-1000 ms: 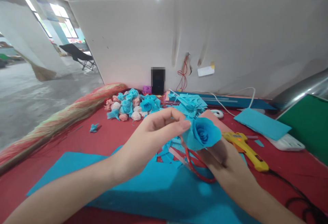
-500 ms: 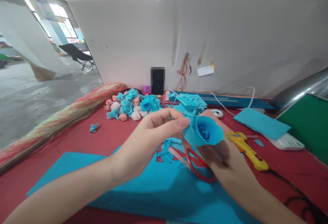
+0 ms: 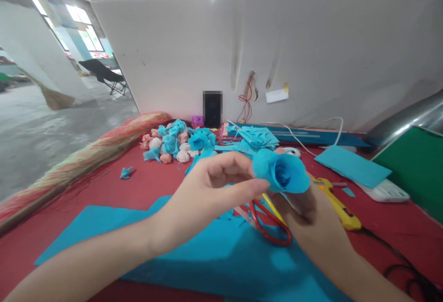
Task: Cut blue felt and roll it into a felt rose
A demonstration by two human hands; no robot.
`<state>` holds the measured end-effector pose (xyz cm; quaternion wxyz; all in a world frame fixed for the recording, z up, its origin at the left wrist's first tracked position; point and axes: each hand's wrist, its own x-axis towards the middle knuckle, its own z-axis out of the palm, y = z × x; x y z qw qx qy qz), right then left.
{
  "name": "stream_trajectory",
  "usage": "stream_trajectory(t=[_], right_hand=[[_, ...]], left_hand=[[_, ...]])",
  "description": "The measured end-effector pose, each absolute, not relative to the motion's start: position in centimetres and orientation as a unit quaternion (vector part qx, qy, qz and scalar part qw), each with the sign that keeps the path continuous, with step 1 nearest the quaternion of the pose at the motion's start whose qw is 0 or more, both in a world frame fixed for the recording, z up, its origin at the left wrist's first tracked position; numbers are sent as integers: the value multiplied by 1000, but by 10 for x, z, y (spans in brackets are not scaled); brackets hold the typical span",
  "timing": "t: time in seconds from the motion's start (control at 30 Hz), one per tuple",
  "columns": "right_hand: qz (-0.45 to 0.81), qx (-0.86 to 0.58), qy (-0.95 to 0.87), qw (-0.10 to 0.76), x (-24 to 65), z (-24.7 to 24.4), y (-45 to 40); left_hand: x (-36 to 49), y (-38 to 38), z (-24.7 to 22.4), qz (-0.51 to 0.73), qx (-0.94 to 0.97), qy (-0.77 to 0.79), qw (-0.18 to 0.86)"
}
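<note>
A blue crepe-paper rose (image 3: 285,175) with a spiral centre is held up over the table, its opening turned toward me and to the right. My left hand (image 3: 224,182) pinches a petal on the rose's left side between thumb and fingers. Behind and below the bloom, my right hand (image 3: 304,214) grips its base; most of those fingers are hidden. A thin yellow stick (image 3: 275,210) slants down from under the rose beside the right hand. Beneath both hands lie red-handled scissors (image 3: 268,235), blue paper scraps and a large blue paper sheet (image 3: 194,258).
Several finished paper roses (image 3: 173,140) in blue, pink and white are heaped at the back left. A yellow glue gun (image 3: 341,205) with a black cord lies right. Behind are cut blue pieces (image 3: 258,138), a folded blue sheet (image 3: 353,166) and a white wall panel (image 3: 180,62).
The rose has moved slightly right and turned further right. My left thumb has shifted right along the petal. The yellow stick has come into view under the bloom.
</note>
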<state>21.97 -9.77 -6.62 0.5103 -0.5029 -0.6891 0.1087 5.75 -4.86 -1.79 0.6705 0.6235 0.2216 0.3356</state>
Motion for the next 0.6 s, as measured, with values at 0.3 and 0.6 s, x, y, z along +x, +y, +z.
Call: stream_trajectory(t=[0.3,0.6], right_hand=[[85,-507,-698,499,221,-69,-98],[104,-495,-689,519,226,-72,-97]], left_hand=[[54,-51,-17,313,620,229,682],[56,-42,-24,385,659,174,622]])
